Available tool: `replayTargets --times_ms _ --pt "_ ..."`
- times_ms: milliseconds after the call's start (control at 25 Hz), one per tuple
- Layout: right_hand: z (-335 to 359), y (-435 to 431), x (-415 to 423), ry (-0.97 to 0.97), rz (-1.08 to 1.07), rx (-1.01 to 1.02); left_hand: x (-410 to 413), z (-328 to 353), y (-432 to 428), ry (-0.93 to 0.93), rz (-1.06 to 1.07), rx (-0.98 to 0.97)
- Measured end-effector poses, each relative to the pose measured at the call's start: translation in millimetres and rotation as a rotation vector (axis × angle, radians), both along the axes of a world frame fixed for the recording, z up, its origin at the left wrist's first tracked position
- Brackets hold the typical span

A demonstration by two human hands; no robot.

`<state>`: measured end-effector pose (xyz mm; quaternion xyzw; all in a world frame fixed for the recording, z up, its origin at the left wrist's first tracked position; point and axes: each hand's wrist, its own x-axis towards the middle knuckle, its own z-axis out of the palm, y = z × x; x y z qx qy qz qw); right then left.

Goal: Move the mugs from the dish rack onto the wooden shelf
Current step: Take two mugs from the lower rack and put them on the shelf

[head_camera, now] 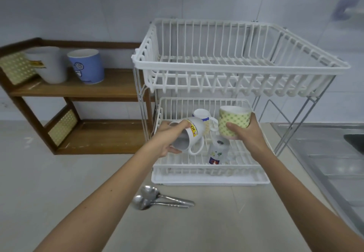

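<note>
- Grey countertop [59, 182] against a pale tiled wall; steel sink [338, 153] at the far right edge
- Two-tier white dish rack [236, 66] stands on the counter; top tier has nothing in it, drip tray [208, 180] sits under the lower tier
- Left hand [167, 139] is wrapped around a white mug [194, 133] with a yellow label, tilted on its side, open mouth facing down-left, handle hanging below; held over the front left of the lower tier
- Right hand [246, 131] grips a green patterned mug [234, 121] upright, lifted above the lower tier at the right
- Two more mugs in the lower tier: a white and blue one [202, 114] at the back between the hands, and a pale one with a floral print [217, 151] near the front, below the right hand
- Wooden shelf [82, 88] just left of the rack, two levels with woven side panels
- Upper level holds a white cup [50, 64] and a blue cup [87, 66], side by side; lower level bare
- Two metal spoons [157, 199] lie on the counter in front of the rack, bowls pointing left, overlapping
</note>
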<state>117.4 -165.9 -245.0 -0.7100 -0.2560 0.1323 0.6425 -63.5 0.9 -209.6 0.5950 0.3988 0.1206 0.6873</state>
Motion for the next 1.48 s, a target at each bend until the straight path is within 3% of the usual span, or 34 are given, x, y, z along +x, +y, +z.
replayTargets --times_ms 160,400,600,760,880,1080,1280,1480 --pt "8.0 0.3 -40.5 -0.032 0.233 0.045 -55.6 23.2 6.0 -0.012 -0.088 0.103" --pt "11.6 18.3 -123.7 0.136 0.656 -0.009 -172.4 56.9 50.2 0.172 -0.475 0.313" --pt "4.3 74.8 -195.6 0.163 0.929 -0.054 -239.2 59.0 127.4 0.438 -0.364 0.604" --pt "-11.6 154.3 -243.5 0.035 0.754 -0.133 -255.0 37.9 198.6 0.565 -0.234 0.832" --pt "-26.7 219.5 -261.0 -0.017 0.575 -0.190 -248.7 19.8 244.8 0.547 -0.221 0.938" --pt "-46.8 313.9 -261.2 0.077 0.289 -0.193 -219.8 -5.3 302.0 0.564 -0.379 1.011" --pt "-80.7 365.0 -242.0 0.061 0.098 -0.329 -185.9 -34.3 342.8 0.642 -0.476 1.151" --pt "-106.7 401.1 -227.4 -0.001 0.029 -0.368 -163.7 -63.2 378.9 0.618 -0.552 1.163"
